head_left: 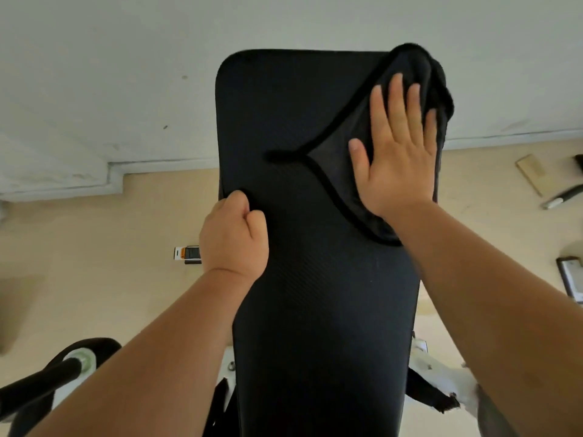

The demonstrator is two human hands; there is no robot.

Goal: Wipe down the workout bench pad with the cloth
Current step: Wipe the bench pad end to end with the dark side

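Observation:
A long black bench pad (303, 279) runs away from me down the middle of the head view. On its far right part lies a black cloth (344, 171), partly bunched over the pad's top right corner. My right hand (397, 152) presses flat on the cloth with the fingers spread. My left hand (235, 234) is curled around the pad's left edge, thumb on top, gripping it about halfway along.
A beige floor (94, 263) meets a white wall (126, 74) behind the bench. A small orange-and-black package (188, 254) lies on the floor left of the pad. A black padded roller (47, 376) is at lower left. Loose items (533, 173) lie on the floor at right.

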